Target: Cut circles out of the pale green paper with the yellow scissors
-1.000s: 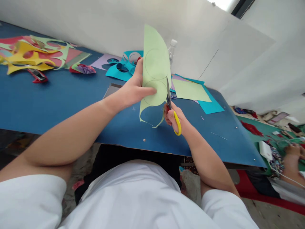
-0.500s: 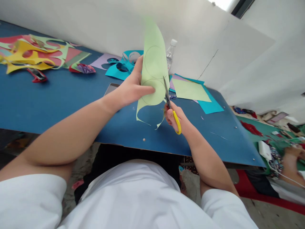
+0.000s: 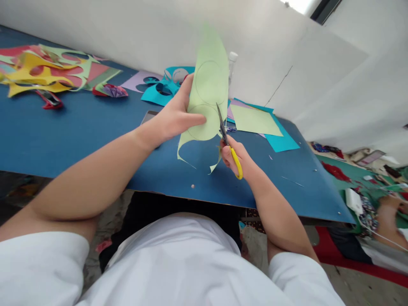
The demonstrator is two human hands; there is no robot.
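Observation:
My left hand (image 3: 180, 111) grips a strip of light green paper (image 3: 209, 83) by its left edge, thumb across the front and fingers behind. Drawn circles run up the strip, and its lower end has a curved cut-out with thin trailing pieces. In my right hand (image 3: 236, 154) is a pair of scissors (image 3: 235, 160) with yellow handles. Their dark blades point up along the right side of the lower circle, against the paper. How far the blades are parted is hard to see.
On the blue table (image 3: 79, 140) lie cut paper scraps (image 3: 47, 76) at left, a cyan cut sheet (image 3: 156, 97) and stacked coloured sheets (image 3: 255, 121). A clear bottle (image 3: 232, 70) stands by the wall. At far right, another person's arm (image 3: 387, 216) shows at a green table.
The paper's lower end has swung a little to the left, while its upper part has shifted slightly right. The scissors have barely moved.

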